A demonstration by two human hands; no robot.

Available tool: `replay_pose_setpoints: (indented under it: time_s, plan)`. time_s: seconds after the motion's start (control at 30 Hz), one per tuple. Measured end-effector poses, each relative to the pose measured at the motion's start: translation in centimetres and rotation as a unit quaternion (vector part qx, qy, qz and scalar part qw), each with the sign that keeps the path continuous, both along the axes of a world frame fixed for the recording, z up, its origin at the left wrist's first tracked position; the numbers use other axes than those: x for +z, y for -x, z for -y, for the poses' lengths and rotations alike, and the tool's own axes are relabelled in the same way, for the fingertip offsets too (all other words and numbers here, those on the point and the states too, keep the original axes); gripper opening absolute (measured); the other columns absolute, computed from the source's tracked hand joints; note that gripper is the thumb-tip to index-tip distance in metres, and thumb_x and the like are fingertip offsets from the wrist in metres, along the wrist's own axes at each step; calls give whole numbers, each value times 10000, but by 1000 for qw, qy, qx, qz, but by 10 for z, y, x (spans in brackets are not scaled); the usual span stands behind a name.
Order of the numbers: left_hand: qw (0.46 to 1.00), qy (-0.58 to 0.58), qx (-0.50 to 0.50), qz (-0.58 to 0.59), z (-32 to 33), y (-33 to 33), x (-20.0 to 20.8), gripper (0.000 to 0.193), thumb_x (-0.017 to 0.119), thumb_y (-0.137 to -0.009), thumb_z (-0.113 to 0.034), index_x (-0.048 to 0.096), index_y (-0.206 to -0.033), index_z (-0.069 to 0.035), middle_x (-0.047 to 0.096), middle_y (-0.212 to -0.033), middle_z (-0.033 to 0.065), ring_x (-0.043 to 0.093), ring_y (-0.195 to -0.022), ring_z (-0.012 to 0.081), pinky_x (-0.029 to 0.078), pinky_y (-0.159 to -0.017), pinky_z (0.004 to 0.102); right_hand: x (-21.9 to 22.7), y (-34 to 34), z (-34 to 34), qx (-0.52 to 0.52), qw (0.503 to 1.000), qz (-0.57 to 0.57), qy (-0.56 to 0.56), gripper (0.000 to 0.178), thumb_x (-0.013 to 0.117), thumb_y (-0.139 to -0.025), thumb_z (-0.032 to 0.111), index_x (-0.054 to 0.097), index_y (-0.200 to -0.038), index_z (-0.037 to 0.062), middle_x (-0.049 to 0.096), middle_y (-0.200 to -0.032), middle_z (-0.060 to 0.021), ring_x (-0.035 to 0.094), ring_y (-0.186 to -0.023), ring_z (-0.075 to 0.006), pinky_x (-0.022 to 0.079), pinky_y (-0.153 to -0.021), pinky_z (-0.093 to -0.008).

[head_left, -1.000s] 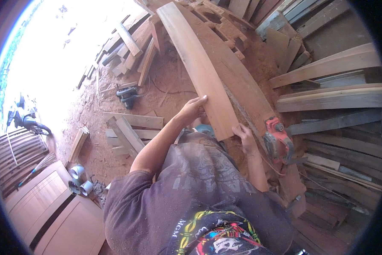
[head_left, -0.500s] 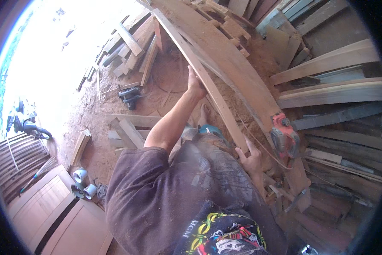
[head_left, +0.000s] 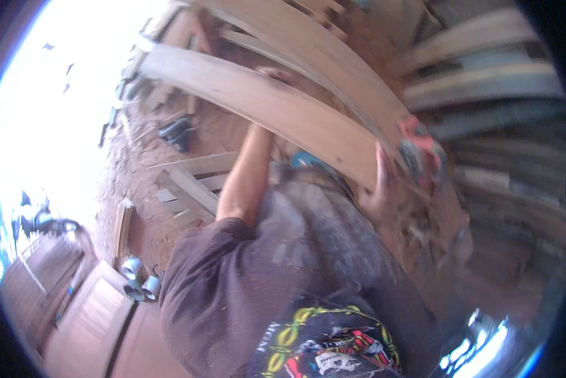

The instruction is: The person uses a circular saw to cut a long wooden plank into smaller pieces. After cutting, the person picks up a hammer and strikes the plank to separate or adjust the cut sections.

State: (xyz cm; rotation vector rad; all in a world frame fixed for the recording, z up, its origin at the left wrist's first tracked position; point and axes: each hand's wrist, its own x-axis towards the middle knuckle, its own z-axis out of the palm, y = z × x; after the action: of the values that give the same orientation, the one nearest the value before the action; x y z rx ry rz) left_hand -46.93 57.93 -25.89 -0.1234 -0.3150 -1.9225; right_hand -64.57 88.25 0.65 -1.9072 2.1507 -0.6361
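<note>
A long wooden plank point(head_left: 258, 97) slants across the view, its broad face turned up. My left hand point(head_left: 275, 74) supports it from beneath, with fingers showing at the far edge and the rest hidden under the wood. At the near right end my right hand point(head_left: 381, 186) grips the plank, fingers at its end; motion blurs it. Just right of that hand, a red and grey handheld power tool point(head_left: 421, 151) rests on a wide, long board point(head_left: 352, 69) that runs alongside the plank.
Stacked boards point(head_left: 485, 88) lie at the right. On the dusty ground at left are a dark power tool point(head_left: 177, 133), loose offcuts point(head_left: 191, 189) and white cups point(head_left: 132, 268). Panelled wooden doors point(head_left: 87, 315) lie at lower left; a motorcycle point(head_left: 37, 217) stands beyond.
The plank has swung leftward at its far end and rolled from its narrow edge to its broad face. Both hands have kept hold of it. The whole view has shifted somewhat.
</note>
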Motion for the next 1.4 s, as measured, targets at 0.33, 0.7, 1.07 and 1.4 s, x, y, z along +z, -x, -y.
replay_pose_setpoints:
  time_s: [0.33,0.7,1.07,1.4]
  plan:
    - [449,493,272,693,20,-87,-15,314,570,-990,-313,787,-1167,-170,777,-1278,38,684,-1244,258,421,-1202,489,-18,8,-4,-48,987,152,4,832,802,-910,75,431,-1654,62,543,-1613,-230,521,-1505,-397,438,-1249,-484]
    - [907,-54,-214,359,-107,50,154,674,550,-1132,-495,376,-1606,-47,509,-1530,186,485,-1451,311,370,-1246,523,5,44,-87,-116,915,311,-228,932,877,-893,514,486,-1614,72,636,-1505,-253,647,-1355,-403,516,-1130,-497]
    - [745,406,-400,348,-244,240,224,749,664,-1110,-154,235,-1704,-4,516,-1579,169,529,-1432,249,447,-1188,402,16,117,-159,-616,729,276,113,610,802,-983,506,727,-1309,-4,792,-1039,-124,743,-975,-242,584,-916,-371]
    - [593,332,-458,573,-280,227,187,566,644,-1126,-144,454,-1651,-54,709,-1395,121,683,-1237,193,556,-1018,330,-166,281,-430,-737,642,199,71,713,735,-1003,604,712,-1343,-22,764,-1179,-163,712,-1091,-281,579,-901,-414]
